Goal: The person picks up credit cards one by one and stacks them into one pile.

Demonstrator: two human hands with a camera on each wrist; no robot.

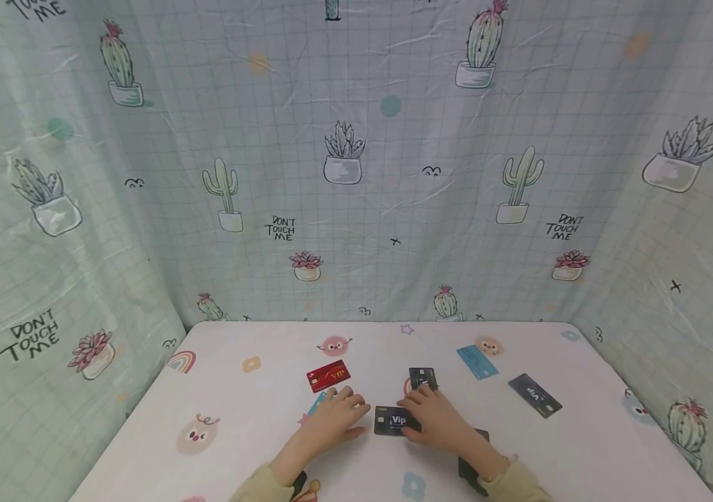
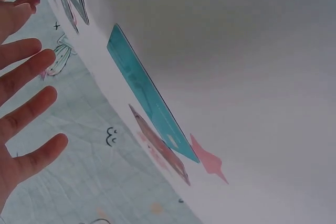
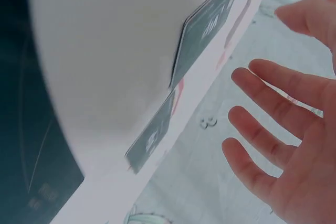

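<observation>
My left hand point(image 1: 330, 420) hovers with fingers spread over a light blue card point(image 1: 316, 404), most of which it hides in the head view. A red VIP card point(image 1: 328, 376) lies just beyond it. To the right, my right hand point(image 1: 434, 420) overlaps the right end of a black Vip card point(image 1: 388, 421) and the near part of another dark card point(image 1: 422, 377). In the right wrist view the fingers point(image 3: 262, 103) are apart and hold nothing. Likewise, the left wrist view has empty, spread fingers point(image 2: 31, 108) beside the blue card point(image 2: 152, 98).
Farther right lie a blue card point(image 1: 477, 362) and a dark Vip card point(image 1: 535, 395). Another dark card point(image 1: 467, 469) sits partly under my right forearm. The white table point(image 1: 243, 418) carries printed figures, and a cactus-print curtain point(image 1: 356, 209) encloses its back and sides.
</observation>
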